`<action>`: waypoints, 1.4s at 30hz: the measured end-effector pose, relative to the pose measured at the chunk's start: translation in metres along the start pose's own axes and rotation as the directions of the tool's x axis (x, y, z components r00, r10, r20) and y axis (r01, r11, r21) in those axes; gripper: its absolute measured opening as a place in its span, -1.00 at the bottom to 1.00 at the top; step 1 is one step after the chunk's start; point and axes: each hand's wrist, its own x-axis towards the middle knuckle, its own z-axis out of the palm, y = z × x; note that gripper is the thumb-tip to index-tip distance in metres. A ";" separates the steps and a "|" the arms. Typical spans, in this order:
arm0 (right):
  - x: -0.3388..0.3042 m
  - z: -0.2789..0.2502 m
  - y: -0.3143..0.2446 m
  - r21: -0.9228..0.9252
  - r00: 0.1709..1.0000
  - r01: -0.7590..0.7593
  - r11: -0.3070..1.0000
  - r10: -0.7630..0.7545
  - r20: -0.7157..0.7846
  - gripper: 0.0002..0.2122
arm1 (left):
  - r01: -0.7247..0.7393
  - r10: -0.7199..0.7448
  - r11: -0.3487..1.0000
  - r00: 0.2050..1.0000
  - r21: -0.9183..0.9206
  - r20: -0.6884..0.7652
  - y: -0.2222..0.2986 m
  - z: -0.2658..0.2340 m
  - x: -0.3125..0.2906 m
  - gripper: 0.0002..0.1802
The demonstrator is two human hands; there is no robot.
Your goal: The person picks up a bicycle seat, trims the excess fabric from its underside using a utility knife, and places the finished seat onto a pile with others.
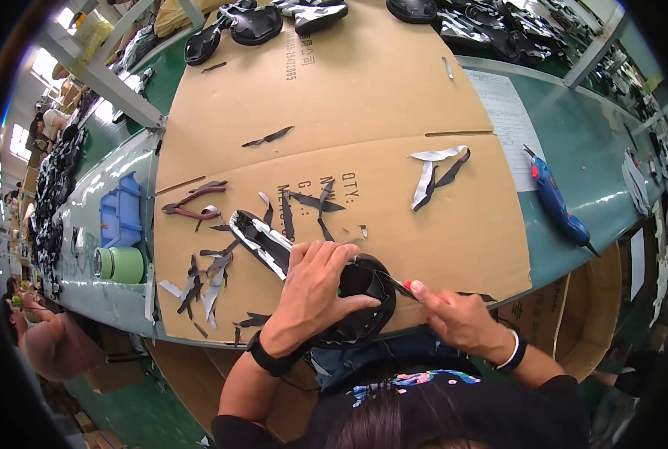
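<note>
Right hand (461, 318): closed around a red-ended tool (407, 285), whose thin end meets the rim of the black padded piece (360, 278).
Left hand (315, 288): grasping that piece from above, thumb spread along its opening.
Padded piece: at the near edge of the cardboard sheet (349, 90), its rounded end close to the person's body, its narrow white-lined end pointing away to the left.
Near edge: the sheet stops just in front of the person; an open carton (592, 314) stands below, to the right.
Left side: dark and white scraps (287, 217) crowd the cardboard beside the piece; pliers (199, 192) with dark red handles lie behind them, near the left edge.
Beyond the left edge: a green cup (126, 266) and a blue bin (120, 213) on the table (603, 142).
Right side: more room here (a looped strip (425, 183) is the main obstacle); past the edge lies a blue power tool (555, 198).
Far half: a broad stretch with a few thin strips, flanked by a printed sheet (502, 105).
Far edge: black parts (256, 25) line it.
</note>
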 end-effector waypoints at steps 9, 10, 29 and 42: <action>-0.031 0.005 -0.030 0.206 0.964 -0.265 0.942 0.253 0.085 -0.39 | 0.092 -0.091 0.995 0.996 0.028 -0.022 0.016 -0.001 -0.010 -0.26; -0.021 0.007 -0.026 0.298 0.966 -0.208 0.932 0.244 -0.088 -0.42 | 0.142 -0.139 0.987 0.989 0.070 -0.047 0.022 -0.001 -0.011 -0.25; 0.071 -0.006 -0.023 0.634 0.937 -0.141 0.760 0.309 -0.162 -0.62 | 0.241 -0.203 0.968 0.915 0.069 -0.349 0.042 0.013 0.004 -0.54; 0.017 -0.031 -0.002 0.187 0.948 -0.290 0.939 0.254 0.194 -0.56 | 0.062 -0.094 0.991 0.950 -0.115 -0.299 0.029 0.027 0.007 -0.88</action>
